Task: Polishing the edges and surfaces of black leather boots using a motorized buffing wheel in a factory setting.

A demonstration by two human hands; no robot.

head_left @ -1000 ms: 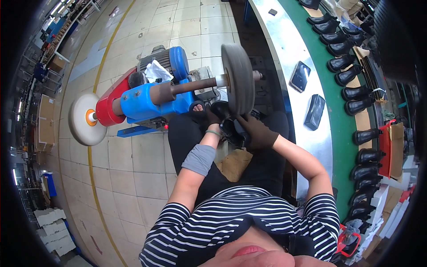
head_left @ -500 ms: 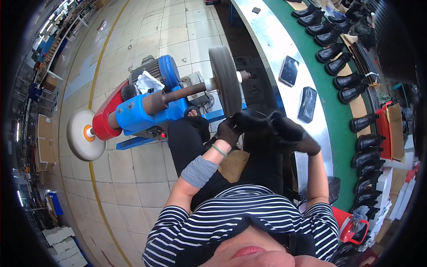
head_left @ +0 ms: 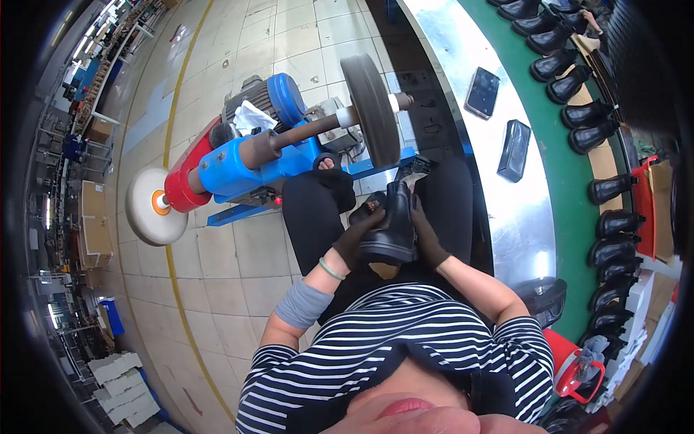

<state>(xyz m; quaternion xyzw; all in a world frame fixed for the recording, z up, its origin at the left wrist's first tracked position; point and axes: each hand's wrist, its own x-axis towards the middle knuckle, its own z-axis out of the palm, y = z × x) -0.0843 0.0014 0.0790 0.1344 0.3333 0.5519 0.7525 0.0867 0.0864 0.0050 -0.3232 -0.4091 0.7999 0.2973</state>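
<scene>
A black ankle boot (head_left: 392, 228) is held over my lap, its sole end toward me and its shaft pointing away. My left hand (head_left: 357, 239), in a dark glove, is closed round its left side. On the opposite side my right hand (head_left: 428, 237), also gloved, presses against the boot with its fingers along the upper. Just beyond the boot stands a dark grey buffing wheel (head_left: 372, 116), which the boot does not touch. The wheel sits on the brown shaft of a blue and red polishing machine (head_left: 230, 171).
A white wheel (head_left: 148, 207) is at the machine's left end. On the metal ledge (head_left: 522, 224) at my right lie a phone (head_left: 482, 92) and a black block (head_left: 514, 150). Several black boots line the green conveyor belt (head_left: 571, 192), and a red container (head_left: 571, 369) stands near my right elbow.
Both hands have drawn the boot back from the wheel toward my body and turned it. My right hand has moved left, in from the ledge. The view has shifted slightly.
</scene>
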